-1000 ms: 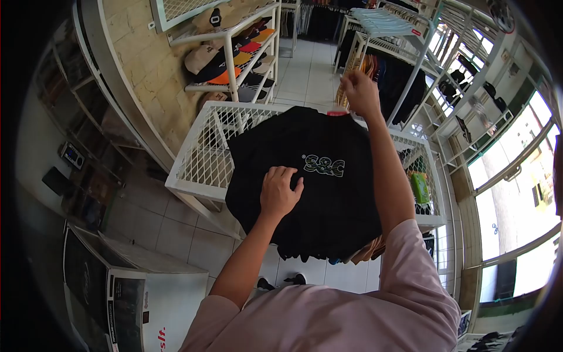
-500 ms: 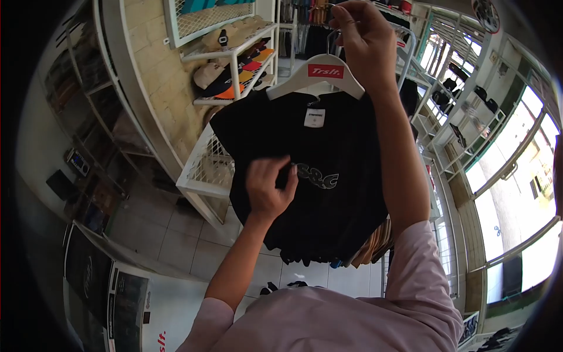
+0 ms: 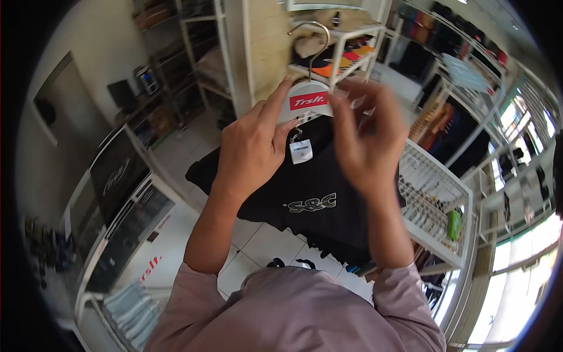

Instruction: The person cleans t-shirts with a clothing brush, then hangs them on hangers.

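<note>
A white clothes hanger point(image 3: 296, 111) with a red "Trslt." label and a metal hook is upright in front of me. My left hand point(image 3: 252, 138) grips its left arm, thumb below and fingers along the top. A black T-shirt point(image 3: 281, 185) hangs from the hanger, with a white neck tag point(image 3: 301, 151) and an outlined print on the chest. On the hanger's right side, my right hand point(image 3: 372, 138) is blurred by motion. Its thumb is beside the hanger and its fingers are apart from it, with nothing visible between them. The hanger's right end is hidden behind this hand.
A white mesh-topped rack point(image 3: 446, 205) with a green item point(image 3: 454, 224) stands at the right. Caps point(image 3: 340, 64) lie on a white wall shelf ahead. A white counter with "Trslt." lettering point(image 3: 151, 267) is at lower left. Clothes hang along the back.
The hanger has come lower and nearer. My left hand has moved from the shirt front to the hanger; my right hand has left the hook and come down beside it. My view has turned left.
</note>
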The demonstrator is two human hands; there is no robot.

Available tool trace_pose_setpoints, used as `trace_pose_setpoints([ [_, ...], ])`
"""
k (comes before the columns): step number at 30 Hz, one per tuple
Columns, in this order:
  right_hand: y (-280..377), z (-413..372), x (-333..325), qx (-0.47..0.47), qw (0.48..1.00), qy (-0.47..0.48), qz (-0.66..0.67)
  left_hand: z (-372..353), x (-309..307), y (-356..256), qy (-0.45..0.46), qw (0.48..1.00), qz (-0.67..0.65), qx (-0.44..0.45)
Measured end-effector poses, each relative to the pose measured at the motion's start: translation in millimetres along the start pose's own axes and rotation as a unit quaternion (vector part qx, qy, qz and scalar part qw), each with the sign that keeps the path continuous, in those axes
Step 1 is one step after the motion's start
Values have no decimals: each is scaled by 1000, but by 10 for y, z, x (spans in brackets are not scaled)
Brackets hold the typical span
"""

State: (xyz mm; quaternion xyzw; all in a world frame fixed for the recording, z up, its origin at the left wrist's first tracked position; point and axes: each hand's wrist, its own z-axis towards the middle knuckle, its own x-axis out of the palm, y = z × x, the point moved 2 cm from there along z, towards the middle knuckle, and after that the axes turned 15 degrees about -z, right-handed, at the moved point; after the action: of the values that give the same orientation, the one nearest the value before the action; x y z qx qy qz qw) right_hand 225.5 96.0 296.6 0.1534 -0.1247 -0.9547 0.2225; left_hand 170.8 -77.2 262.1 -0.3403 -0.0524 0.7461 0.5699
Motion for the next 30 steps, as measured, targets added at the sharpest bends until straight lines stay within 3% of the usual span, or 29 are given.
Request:
trace_pose_setpoints([
  [1,22,-233,107,15,996,92,1,-70,-96,66,-6,1000,10,-13],
  [7,218,-969,1071,-69,976,203,-34,-434,-526,278,18,992,62,-112],
  [11,376,-1067,1275,-107,956,264,-78,-618,-663,393,29,982,114,-150],
  [15,461,-1148,1374,-47,917,396,-1,-772,-810,469,44,969,102,-220],
  [18,449,-1085,1423,41,834,541,100,-873,-864,545,42,969,86,-228],
  [20,384,-1206,1524,138,786,540,267,-905,-894,578,36,969,66,-234],
  [22,346,-1323,1576,224,707,527,414,-907,-907,581,32,967,36,-250],
  [25,343,-1394,1448,341,607,491,524,-908,-888,605,23,970,27,-242],
  [29,252,-1619,1359,328,672,369,552,-865,-884,613,11,967,5,-254],
  [30,209,-1652,1371,294,718,347,528,-840,-888,606,10,967,-2,-254],
])
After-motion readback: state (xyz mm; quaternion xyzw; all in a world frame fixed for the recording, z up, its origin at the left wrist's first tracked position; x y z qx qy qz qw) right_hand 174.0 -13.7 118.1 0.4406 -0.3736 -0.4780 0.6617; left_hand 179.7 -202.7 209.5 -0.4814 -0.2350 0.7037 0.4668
